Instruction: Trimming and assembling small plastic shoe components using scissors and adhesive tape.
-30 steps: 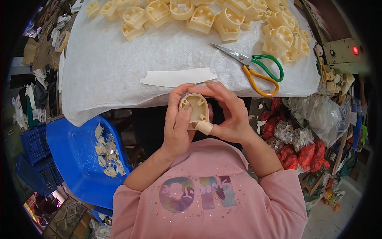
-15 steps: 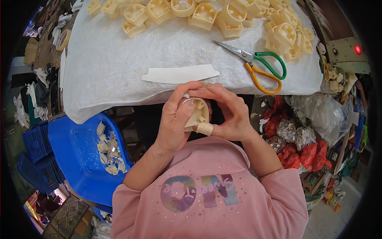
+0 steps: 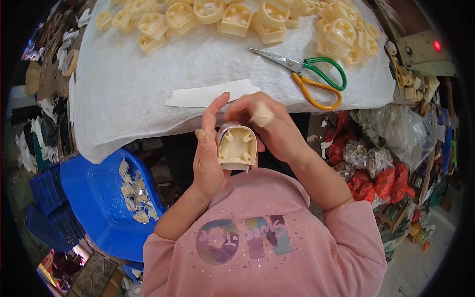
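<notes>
HEAD VIEW | left hand (image 3: 208, 153) cupped cream plastic part (image 3: 237, 147), fingers partly open | right hand (image 3: 269, 126) curled closed over its top edge, off table's (image 3: 123, 99) near edge | progress: many like parts (image 3: 237, 20) lined far edge; scissors (image 3: 307, 74) idle.

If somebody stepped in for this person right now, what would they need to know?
Left hand cradles a cream plastic part, hollow side up. Right hand grips its top edge; one fingertip is taped.
More cream parts lie piled on the white cloth, with scissors and a white strip nearer.
Blue bin below left holds scraps.
Done or left: cannot tell from here.
</notes>
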Motion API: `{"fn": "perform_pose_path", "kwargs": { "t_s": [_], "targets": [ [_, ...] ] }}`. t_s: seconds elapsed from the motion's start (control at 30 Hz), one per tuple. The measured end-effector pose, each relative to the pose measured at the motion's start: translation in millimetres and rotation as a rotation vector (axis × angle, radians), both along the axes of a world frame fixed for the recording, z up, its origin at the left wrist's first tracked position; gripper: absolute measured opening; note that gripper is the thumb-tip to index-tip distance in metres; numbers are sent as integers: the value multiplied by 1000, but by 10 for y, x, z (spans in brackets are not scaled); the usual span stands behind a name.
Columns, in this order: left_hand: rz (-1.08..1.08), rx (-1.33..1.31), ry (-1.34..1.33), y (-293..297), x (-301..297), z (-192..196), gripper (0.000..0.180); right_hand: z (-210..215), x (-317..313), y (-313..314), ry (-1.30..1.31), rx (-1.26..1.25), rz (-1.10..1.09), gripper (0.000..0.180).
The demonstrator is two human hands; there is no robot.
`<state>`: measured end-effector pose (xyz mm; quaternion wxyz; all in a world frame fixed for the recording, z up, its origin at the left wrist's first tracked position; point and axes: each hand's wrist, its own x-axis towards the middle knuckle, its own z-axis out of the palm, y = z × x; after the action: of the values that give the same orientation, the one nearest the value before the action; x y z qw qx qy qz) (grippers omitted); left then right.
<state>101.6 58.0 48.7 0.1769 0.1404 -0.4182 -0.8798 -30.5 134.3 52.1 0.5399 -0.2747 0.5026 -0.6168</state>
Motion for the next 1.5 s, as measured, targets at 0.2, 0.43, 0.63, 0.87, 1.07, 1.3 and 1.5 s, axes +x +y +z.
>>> {"fn": "perform_pose_path", "kwargs": {
  "t_s": [0.2, 0.43, 0.63, 0.87, 1.07, 1.3, 1.5],
  "targets": [
    [27, -29, -145, 52, -66, 133, 79, -111, -136, -55, -51, -100, 204, 18],
    [71, -53, -90, 22, -60, 162, 65, -216, 162, -35, 295, -295, -50, 22],
    [368, -117, -144, 94, -154, 146, 45, -281, 340, 28, 518, -311, -193, 40],
    [389, -81, -70, -4, -153, 55, 36, -234, 226, 18, 349, -308, -76, 46],
    [329, 267, 54, -2, -147, 92, 28, -209, 195, 29, -68, -304, 13, 52],
    [394, 97, -35, 71, -202, 26, 22, -260, 308, -38, 511, -390, -238, 38],
    [437, 126, -101, 101, -216, -12, 28, -273, 244, -36, 420, -325, -249, 34]
  ]
}}
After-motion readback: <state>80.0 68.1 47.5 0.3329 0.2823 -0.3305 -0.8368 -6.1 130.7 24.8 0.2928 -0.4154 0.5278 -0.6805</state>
